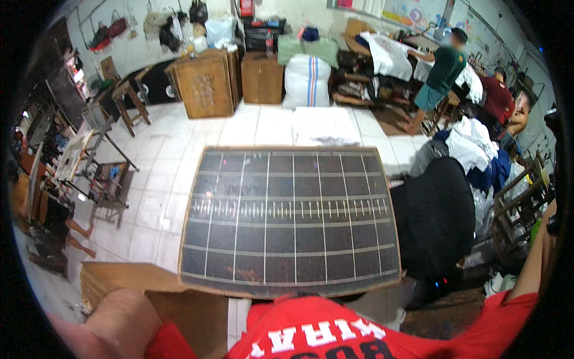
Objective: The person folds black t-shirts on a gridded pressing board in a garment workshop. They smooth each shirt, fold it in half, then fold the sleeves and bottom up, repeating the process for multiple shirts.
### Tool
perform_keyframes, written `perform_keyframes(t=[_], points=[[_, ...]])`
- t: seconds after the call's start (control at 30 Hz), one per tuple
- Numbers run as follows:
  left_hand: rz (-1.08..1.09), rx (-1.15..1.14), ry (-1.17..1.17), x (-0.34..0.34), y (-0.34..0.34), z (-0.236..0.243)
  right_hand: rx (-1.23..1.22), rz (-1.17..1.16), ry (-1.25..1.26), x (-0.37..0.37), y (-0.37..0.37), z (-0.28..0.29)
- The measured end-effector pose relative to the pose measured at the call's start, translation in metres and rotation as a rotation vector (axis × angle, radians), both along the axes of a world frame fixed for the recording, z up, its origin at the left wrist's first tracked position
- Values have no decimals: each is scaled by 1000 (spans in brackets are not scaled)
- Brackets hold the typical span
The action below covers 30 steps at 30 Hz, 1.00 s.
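Hands: both lie outside the field of view; their opening and anything held cannot be told.
Arms: the bare left arm occupies the lower left, the right arm the right rim.
Table: a dark top with a pale grid and a row of short ticks across its middle lies directly ahead of the red shirt, between the two arms; its long axis appears to run left to right. The visible part of the left arm is nearer, close to the near left corner.
Near left: a brown panel stands between that arm and the corner, partly obstructing this side.
Right side: a black covered form stands just beside the table, between it and the right arm; beyond is a heap of white and blue cloth.
Far side: a white flat bundle lies on the tiled floor; farther back stand a wooden box and a striped white sack.
Upper right: a co-worker in green stands beside a white cloth.
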<state>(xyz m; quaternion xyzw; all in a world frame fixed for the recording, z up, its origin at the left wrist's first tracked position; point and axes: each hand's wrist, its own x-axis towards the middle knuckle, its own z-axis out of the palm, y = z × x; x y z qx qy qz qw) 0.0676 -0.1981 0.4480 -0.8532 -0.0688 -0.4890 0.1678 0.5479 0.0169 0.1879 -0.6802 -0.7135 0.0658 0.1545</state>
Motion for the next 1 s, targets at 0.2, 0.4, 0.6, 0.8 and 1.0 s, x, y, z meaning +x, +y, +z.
perform_keyframes(t=[0.2,0.4,0.6,0.8,1.0], points=[[52,-27,-41,-3,8,-11,-191,-141,-53,6,35,-94],[91,-29,-35,-6,4,-15,-201,-194,-52,16,34,-118],[77,-38,-42,-3,-1,-11,-88,-148,70,24,-8,-82],[-13,-47,-36,13,1,-9,34,-102,190,26,-67,-21],[-138,-91,-14,10,-5,0,158,-68,241,15,-112,33]])
